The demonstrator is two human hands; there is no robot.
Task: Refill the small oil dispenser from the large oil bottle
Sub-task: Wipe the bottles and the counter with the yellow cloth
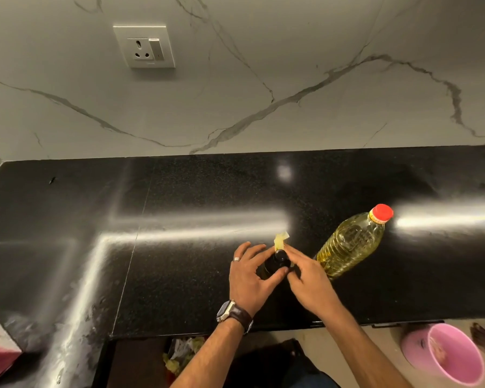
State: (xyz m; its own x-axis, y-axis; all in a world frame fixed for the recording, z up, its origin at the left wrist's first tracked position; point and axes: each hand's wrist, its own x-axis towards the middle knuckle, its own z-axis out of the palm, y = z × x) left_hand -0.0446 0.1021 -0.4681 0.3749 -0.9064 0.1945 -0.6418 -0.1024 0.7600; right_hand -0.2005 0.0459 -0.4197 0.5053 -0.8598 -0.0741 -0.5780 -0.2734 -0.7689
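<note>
1. The left hand [249, 275] curls round the small dark oil dispenser [275, 264], with its thumb by the black cap.
2. The right hand [310, 278] pinches the top of the dispenser with its fingertips, right by a little yellow tab [281, 240] that sticks up.
3. The dispenser stands on a shiny black counter [179, 247], near the front edge.
4. Just to the right stands the big oil bottle [350, 245]. It has a red cap [381, 212] on and yellow oil inside.
5. Behind the counter is a white marble wall [263, 79] with a plug socket [144, 46].
6. A pink bucket [448, 357] sits on the floor, down on the right.
</note>
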